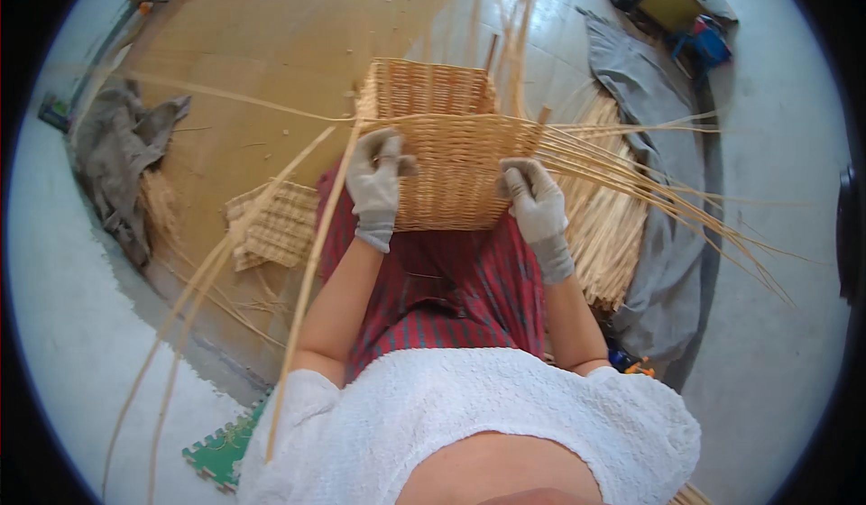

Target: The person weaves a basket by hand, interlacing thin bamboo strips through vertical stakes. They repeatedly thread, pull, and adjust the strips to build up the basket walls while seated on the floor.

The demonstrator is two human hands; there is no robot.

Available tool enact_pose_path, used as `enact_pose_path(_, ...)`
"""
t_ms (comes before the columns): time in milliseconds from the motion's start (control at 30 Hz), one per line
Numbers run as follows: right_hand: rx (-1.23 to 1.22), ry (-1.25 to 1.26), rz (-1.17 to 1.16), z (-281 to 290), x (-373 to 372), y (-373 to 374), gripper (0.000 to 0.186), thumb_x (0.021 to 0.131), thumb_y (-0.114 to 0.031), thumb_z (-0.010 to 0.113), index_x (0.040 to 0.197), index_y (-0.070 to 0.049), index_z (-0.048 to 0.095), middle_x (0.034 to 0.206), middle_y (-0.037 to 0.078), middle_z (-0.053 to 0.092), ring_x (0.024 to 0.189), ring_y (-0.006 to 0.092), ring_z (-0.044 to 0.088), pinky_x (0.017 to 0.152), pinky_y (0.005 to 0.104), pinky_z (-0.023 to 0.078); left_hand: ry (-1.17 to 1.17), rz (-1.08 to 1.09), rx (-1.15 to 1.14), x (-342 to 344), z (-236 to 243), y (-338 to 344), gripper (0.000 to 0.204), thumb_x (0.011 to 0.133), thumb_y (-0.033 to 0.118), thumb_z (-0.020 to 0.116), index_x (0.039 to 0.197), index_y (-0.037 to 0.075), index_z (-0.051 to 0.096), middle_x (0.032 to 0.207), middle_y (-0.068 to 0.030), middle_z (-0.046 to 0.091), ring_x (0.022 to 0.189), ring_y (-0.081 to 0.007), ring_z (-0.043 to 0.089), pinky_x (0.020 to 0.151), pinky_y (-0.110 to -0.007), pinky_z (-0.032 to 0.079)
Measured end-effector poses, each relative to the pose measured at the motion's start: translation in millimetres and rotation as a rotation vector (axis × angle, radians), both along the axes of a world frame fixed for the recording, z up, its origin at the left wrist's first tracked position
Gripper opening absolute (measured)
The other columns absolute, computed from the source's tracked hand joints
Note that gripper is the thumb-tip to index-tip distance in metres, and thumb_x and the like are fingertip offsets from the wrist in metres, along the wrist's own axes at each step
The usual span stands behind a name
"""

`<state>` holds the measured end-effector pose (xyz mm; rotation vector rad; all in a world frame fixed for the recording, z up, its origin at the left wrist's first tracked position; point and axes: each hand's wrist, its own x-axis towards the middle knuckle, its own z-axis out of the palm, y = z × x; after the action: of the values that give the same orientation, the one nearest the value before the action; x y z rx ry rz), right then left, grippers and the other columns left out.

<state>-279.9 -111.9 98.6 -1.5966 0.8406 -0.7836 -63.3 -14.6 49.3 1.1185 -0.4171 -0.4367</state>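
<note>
A box-shaped woven basket (456, 171) of tan strands rests on my lap, its near wall toward me and its inner far wall showing. Long loose strands (631, 180) fan out from its right upper corner, and others run out to the left and far side. My left hand (374, 180), in a pale work glove, is closed at the basket's left side, fingertips on the near wall. At the right edge my right hand (534, 200), gloved likewise, grips the wall with thumb and fingers bent. Parts of both hands' fingertips are hidden or blurred.
A thick bundle of pale strands (609, 225) lies on grey cloth (667, 298) to the right. Left of me are a small woven mat (271, 221) and a crumpled grey cloth (126, 153). Boxes and tools (672, 4) stand far right. A green foam mat (221, 446) lies near left.
</note>
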Motion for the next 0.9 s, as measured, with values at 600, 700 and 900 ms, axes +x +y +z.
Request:
enact_pose_path(600,-0.947,0.129,0.523,31.3,109.3,121.4,0.008,0.087,-0.016,0.070,0.094,-0.012,0.068,0.113,0.003,0.069,0.130,0.0277,0.063,0.085,0.0375,0.061,-0.214,-0.938,0.246,165.7,41.3,28.9,0.031,0.094,0.008,0.075,0.123,0.006,0.065,0.112,0.0001,0.067,0.109,-0.0108,0.061,0.098,-0.029,0.051)
enact_pose_path(700,-0.540,-0.051,0.421,22.4,68.0,79.6,0.014,0.096,-0.013,0.062,0.105,-0.007,0.071,0.121,0.009,0.072,0.122,0.0307,0.067,0.090,0.0377,0.058,-0.431,-0.922,0.274,167.2,38.2,19.6,0.031,0.095,0.011,0.076,0.124,0.007,0.065,0.114,0.0019,0.066,0.108,-0.0108,0.060,0.100,-0.030,0.050)
enact_pose_path(900,0.379,-0.496,-0.230,-43.8,55.9,-46.3,0.021,0.108,-0.025,0.059,0.118,-0.009,0.068,0.108,0.004,0.074,0.094,0.0144,0.071,0.070,0.0253,0.057,-0.340,-0.523,0.219,120.8,8.2,9.8,0.033,0.085,0.016,0.085,0.112,0.009,0.067,0.117,-0.0042,0.053,0.109,-0.0166,0.059,0.101,-0.035,0.051)
